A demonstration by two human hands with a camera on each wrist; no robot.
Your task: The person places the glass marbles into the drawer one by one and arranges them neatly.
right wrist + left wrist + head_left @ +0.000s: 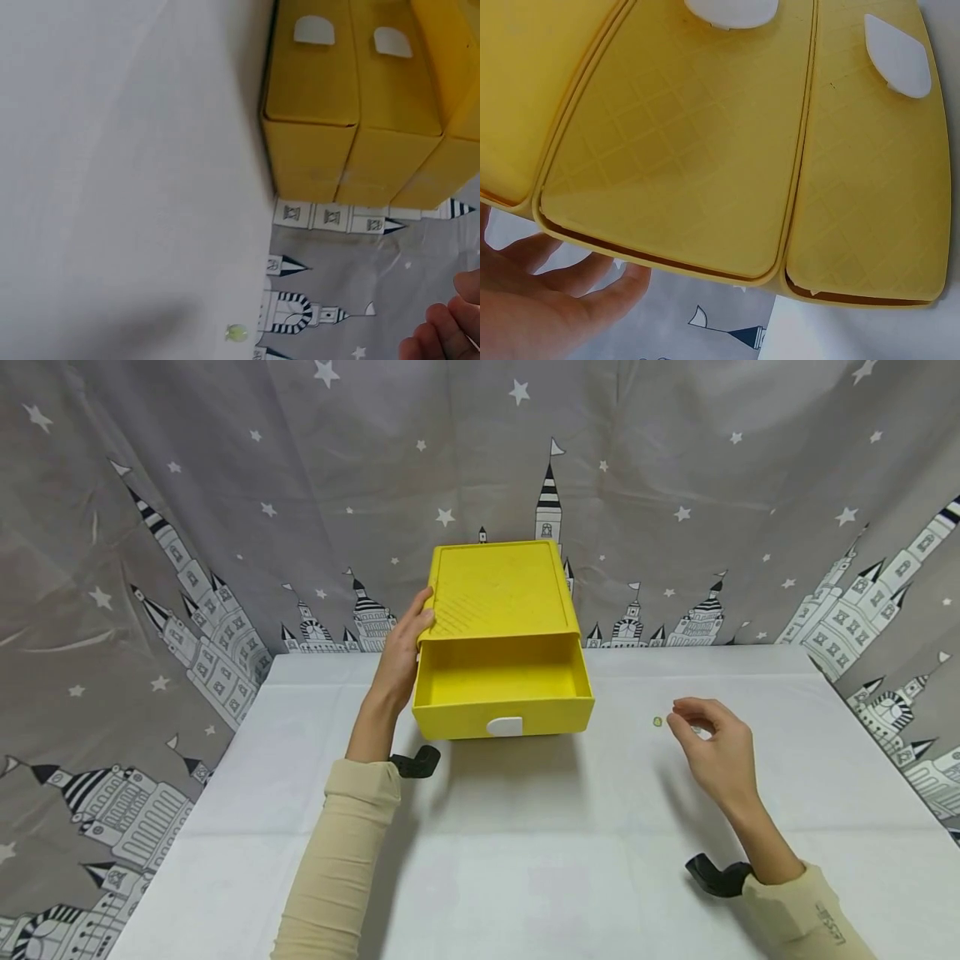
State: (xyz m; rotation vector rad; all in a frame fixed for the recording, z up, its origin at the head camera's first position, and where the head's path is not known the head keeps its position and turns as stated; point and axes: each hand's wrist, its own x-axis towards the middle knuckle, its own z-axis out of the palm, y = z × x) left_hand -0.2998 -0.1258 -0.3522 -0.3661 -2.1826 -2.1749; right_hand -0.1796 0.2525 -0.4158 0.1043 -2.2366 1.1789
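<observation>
In the head view, a glossy yellow plastic drawer unit (501, 589), boxy and round-cornered, stands on the white tabletop (525, 877), its top drawer (502, 717) pulled out behind a rounded white tab (505, 727). The left hand (401, 652) rests against its left side, fingers extended, not wrapped round it. The right hand (712, 747) hovers, fingers loosely curved, thumb apart, seemingly holding nothing, just beside a tiny green piece (657, 722). The left wrist view shows diamond-lattice relief on the drawer fronts (675, 150). In the right wrist view, the green piece looks rounded and shiny, near the tabletop's edge.
</observation>
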